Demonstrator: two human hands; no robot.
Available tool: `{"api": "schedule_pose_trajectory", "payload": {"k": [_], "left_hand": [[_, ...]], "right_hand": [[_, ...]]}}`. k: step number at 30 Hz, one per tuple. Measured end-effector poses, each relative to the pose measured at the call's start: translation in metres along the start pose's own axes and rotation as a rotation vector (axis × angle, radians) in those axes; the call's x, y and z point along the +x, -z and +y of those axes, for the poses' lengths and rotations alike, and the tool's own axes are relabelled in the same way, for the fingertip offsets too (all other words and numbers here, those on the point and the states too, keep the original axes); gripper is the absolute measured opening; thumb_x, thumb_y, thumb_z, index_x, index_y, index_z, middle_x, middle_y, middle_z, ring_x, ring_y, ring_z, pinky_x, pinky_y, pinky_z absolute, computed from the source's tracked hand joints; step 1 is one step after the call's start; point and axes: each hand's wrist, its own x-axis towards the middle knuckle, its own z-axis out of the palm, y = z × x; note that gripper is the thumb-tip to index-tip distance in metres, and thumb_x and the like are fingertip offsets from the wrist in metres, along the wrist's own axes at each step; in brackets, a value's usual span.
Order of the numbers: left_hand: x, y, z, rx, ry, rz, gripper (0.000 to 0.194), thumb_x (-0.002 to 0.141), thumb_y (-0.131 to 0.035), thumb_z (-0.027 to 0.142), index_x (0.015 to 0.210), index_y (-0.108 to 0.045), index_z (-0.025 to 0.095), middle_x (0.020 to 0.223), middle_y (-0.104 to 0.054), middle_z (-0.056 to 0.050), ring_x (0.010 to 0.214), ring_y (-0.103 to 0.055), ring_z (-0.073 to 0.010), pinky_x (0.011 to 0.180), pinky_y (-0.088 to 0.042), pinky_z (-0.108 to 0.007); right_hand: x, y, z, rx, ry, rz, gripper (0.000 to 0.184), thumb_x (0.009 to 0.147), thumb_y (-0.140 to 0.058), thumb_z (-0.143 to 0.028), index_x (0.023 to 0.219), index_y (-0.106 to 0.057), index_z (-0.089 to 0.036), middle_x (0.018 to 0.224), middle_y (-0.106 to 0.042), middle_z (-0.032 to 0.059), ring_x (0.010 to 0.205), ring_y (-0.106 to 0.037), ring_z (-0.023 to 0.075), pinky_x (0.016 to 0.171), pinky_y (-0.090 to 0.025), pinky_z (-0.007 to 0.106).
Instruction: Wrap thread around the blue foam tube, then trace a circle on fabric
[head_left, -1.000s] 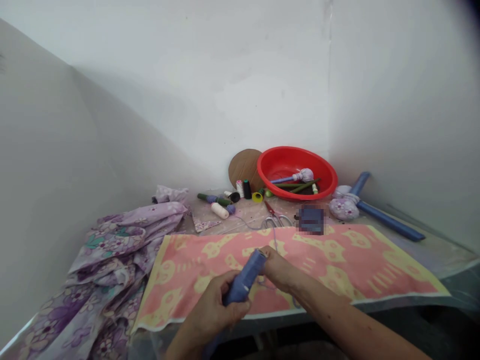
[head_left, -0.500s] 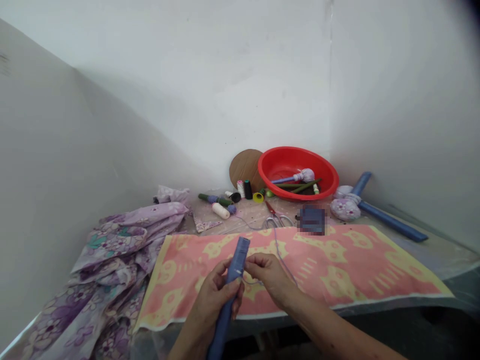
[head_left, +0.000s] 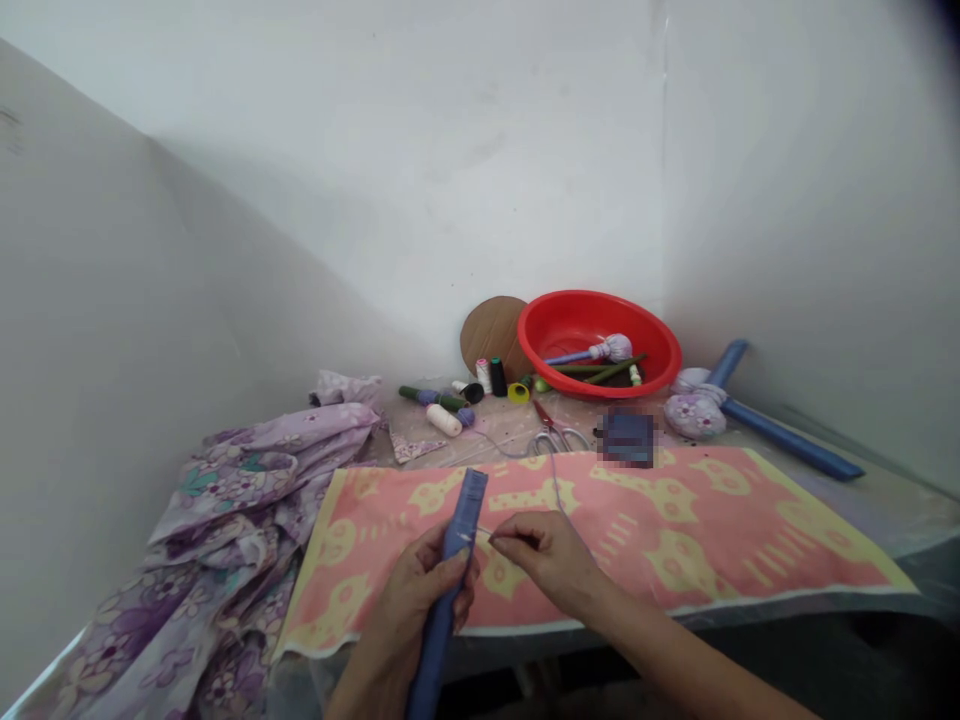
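Note:
A long blue fabric-covered stick (head_left: pixel 465 510) leans upright in front of me, with my left hand (head_left: pixel 429 580) wrapped round its middle. To its right, my right hand (head_left: pixel 551 560) pinches a light purple thread (head_left: pixel 484 531), held taut from the side of the stick. Whether a needle sits in that pinch is too small to tell. The thread also runs back over the cloth toward a small purple yarn ball (head_left: pixel 466 416). Beneath both hands lies a pink and yellow patterned cloth (head_left: pixel 600 520).
Floral purple fabric (head_left: pixel 262 500) is heaped at the left. At the back are thread spools (head_left: pixel 496 377), a cardboard disc (head_left: pixel 491 335), scissors (head_left: pixel 553 430) and a red basin (head_left: pixel 600 340) holding sticks. A blue stick with stuffed floral balls (head_left: pixel 697 410) lies at the right.
My right hand has drawn away from the stick to the right, pulling the thread straight. The stick and my left hand have shifted slightly left.

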Motion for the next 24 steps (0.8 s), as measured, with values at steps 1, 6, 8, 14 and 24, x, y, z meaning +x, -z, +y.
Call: {"api": "schedule_pose_trajectory", "payload": {"k": [1, 6, 8, 14, 24], "left_hand": [[0.0, 0.001, 0.0, 0.004, 0.0, -0.002, 0.028, 0.067, -0.062, 0.036, 0.082, -0.05, 0.016, 0.062, -0.051, 0.003, 0.039, -0.042, -0.0035, 0.036, -0.033, -0.015], [0.003, 0.003, -0.002, 0.039, -0.002, 0.014, 0.028, 0.068, -0.061, 0.034, 0.086, -0.049, 0.015, 0.06, -0.049, 0.003, 0.039, -0.042, -0.0038, 0.036, -0.032, -0.015], [0.003, 0.003, -0.001, 0.075, -0.002, 0.008, 0.029, 0.069, -0.06, 0.033, 0.089, -0.049, 0.015, 0.061, -0.049, 0.003, 0.041, -0.042, -0.0041, 0.037, -0.033, -0.016], [0.004, 0.004, -0.001, 0.245, -0.062, 0.059, 0.037, 0.071, -0.059, 0.033, 0.099, -0.048, 0.012, 0.056, -0.045, 0.005, 0.041, -0.042, -0.0054, 0.037, -0.032, -0.016], [0.006, -0.002, 0.003, 0.534, -0.073, 0.166, 0.05, 0.068, -0.059, 0.033, 0.111, -0.047, 0.01, 0.053, -0.047, 0.005, 0.039, -0.041, -0.0075, 0.038, -0.034, -0.019]], "right_hand": [[-0.001, 0.001, -0.001, -0.01, 0.018, -0.002, 0.018, 0.071, -0.053, -0.024, 0.058, -0.062, -0.015, 0.051, -0.047, -0.0016, 0.051, -0.041, 0.0095, 0.049, -0.031, 0.02], [-0.003, 0.002, -0.009, -0.092, 0.124, -0.007, 0.019, 0.073, -0.053, -0.023, 0.06, -0.065, -0.016, 0.054, -0.053, -0.0002, 0.051, -0.046, 0.0098, 0.05, -0.033, 0.02], [-0.003, 0.002, -0.011, -0.135, 0.159, -0.006, 0.021, 0.074, -0.052, -0.023, 0.06, -0.064, -0.016, 0.053, -0.052, -0.0003, 0.05, -0.045, 0.0093, 0.049, -0.032, 0.02], [-0.004, 0.003, -0.014, -0.209, 0.228, -0.004, 0.023, 0.077, -0.05, -0.022, 0.062, -0.065, -0.015, 0.053, -0.052, 0.0001, 0.05, -0.047, 0.0092, 0.05, -0.032, 0.019], [-0.004, 0.005, -0.015, -0.256, 0.234, -0.02, 0.022, 0.077, -0.049, -0.021, 0.064, -0.066, -0.017, 0.054, -0.055, 0.0009, 0.052, -0.05, 0.0101, 0.05, -0.033, 0.02]]}}
